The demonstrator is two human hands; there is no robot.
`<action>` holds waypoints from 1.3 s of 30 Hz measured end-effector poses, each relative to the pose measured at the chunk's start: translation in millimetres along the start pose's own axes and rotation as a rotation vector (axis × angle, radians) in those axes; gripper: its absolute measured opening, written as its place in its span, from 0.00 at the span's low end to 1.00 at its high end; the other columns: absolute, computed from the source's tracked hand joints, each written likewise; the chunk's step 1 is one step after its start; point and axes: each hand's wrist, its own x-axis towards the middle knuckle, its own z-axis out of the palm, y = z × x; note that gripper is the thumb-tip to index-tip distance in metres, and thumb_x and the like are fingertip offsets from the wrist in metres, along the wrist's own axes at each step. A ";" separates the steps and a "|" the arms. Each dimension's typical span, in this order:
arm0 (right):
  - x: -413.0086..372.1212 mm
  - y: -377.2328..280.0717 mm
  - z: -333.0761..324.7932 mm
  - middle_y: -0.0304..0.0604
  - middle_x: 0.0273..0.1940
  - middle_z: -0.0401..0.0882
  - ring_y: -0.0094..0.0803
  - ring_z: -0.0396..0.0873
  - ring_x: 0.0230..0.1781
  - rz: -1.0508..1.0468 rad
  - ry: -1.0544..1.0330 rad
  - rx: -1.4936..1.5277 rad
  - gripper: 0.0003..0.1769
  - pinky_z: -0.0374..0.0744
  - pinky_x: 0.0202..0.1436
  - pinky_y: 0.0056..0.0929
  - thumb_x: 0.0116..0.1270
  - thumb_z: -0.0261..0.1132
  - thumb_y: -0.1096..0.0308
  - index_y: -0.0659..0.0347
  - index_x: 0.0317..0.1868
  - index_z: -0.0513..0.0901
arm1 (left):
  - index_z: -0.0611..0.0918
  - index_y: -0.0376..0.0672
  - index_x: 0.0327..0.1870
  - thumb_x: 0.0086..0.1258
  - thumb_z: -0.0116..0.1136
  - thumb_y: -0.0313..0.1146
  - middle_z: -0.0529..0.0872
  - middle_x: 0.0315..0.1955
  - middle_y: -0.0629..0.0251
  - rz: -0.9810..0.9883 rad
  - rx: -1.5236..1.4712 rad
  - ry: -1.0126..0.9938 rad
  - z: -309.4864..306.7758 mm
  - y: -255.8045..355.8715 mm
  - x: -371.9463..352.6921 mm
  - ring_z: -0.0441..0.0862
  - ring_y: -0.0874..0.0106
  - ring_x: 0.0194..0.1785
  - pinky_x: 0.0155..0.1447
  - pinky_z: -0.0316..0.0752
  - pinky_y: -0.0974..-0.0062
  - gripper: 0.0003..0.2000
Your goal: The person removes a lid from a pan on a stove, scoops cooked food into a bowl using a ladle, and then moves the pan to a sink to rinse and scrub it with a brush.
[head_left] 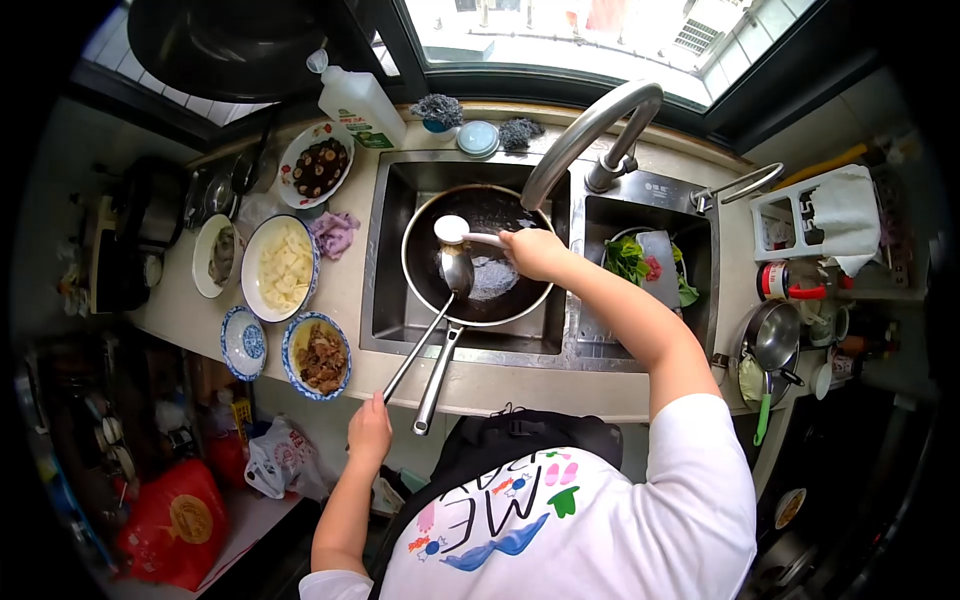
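Observation:
My left hand is closed round the end of a long metal handle. At the far end of it, a metal ladle or turner head hangs over a dark wok, which sits in the left sink basin. The wok's own handle juts out over the counter edge. My right hand grips a pale-handled dish brush with a round white head. The brush head is at the top of the metal utensil's head; whether they touch is hard to tell. A whitish patch shows on the wok's bottom.
The faucet arches over the wok. Leafy greens and a cleaver blade lie in the right basin. To the left stand a bowl of pale slices, a bowl of brown meat and a purple cloth.

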 end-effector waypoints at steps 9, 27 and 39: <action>17.6 39.6 101.0 0.50 0.28 0.78 0.40 0.80 0.29 0.222 0.128 -0.265 0.15 0.78 0.29 0.36 0.61 0.49 0.70 0.68 0.46 0.71 | 0.72 0.35 0.46 0.57 0.53 0.26 0.76 0.28 0.56 -0.032 -0.196 0.151 11.7 -1.6 -16.3 0.76 0.57 0.31 0.33 0.72 0.63 0.15; -6.7 11.5 7.6 0.55 0.30 0.78 0.50 0.77 0.33 0.124 0.024 0.126 0.11 0.75 0.38 0.44 0.58 0.56 0.64 0.62 0.38 0.75 | 0.72 0.38 0.38 0.61 0.52 0.32 0.78 0.25 0.51 -0.234 -0.459 0.048 18.1 5.2 -29.3 0.76 0.51 0.30 0.33 0.70 0.58 0.09; 64.4 19.0 128.4 0.59 0.36 0.78 0.47 0.79 0.38 0.631 0.151 0.437 0.16 0.74 0.42 0.39 0.59 0.56 0.64 0.69 0.40 0.78 | 0.75 0.34 0.40 0.51 0.63 0.32 0.75 0.27 0.58 -0.486 -0.688 0.195 27.9 72.4 -1.1 0.74 0.63 0.31 0.36 0.70 0.69 0.17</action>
